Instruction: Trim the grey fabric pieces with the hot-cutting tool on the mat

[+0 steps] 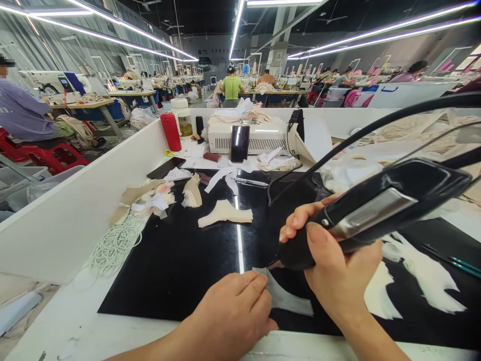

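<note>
My right hand point(340, 265) is wrapped round a black corded hand tool point(379, 205) with a metal lever along its side. The tool's narrow tip points down and left, close to a grey sheer fabric piece point(288, 296) on the black mat point(180, 271). My left hand point(235, 306) is closed at the left end of this piece, fingers together and pressing down on it. Its fingers hide part of the fabric. Beyond my hands lies a cream curved fabric piece point(225, 212). More cream cut pieces point(424, 271) lie right of my right wrist.
A pale green cord coil point(116, 245) and fabric scraps point(150, 198) lie left. A phone point(240, 143) leans on a white vented box point(263, 133) at the back, near a red bottle point(170, 131). A white partition point(86, 200) borders the left; the tool's cable point(361, 133) arcs overhead right.
</note>
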{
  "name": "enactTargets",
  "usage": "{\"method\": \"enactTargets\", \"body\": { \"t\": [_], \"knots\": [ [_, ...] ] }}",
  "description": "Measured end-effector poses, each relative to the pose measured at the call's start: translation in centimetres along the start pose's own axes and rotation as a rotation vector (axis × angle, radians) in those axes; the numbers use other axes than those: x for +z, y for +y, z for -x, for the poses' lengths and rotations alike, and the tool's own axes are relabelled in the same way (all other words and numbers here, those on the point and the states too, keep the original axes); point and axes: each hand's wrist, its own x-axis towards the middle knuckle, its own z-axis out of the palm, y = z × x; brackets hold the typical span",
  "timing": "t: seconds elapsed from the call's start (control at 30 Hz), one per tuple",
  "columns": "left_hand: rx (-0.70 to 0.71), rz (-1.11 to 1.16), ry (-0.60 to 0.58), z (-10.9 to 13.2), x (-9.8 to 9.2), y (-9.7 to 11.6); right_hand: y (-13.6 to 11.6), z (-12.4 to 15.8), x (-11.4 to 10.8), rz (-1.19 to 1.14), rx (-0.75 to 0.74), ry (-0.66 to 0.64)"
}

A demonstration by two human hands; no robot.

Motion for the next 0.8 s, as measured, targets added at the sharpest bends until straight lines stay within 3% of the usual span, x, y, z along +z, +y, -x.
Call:
{"method": "enactTargets", "body": {
  "t": [0.5,0.8],
  "knots": [
    [0.002,-0.015,0.026,-0.32,-0.17,0.08,0.23,0.33,0.73,-0.007,0.017,-0.016],
    [0.018,-0.027,-0.038,-0.11,-0.14,0.13,0.2,0.07,1.05,-0.026,0.029,-0.01]
  ]
}}
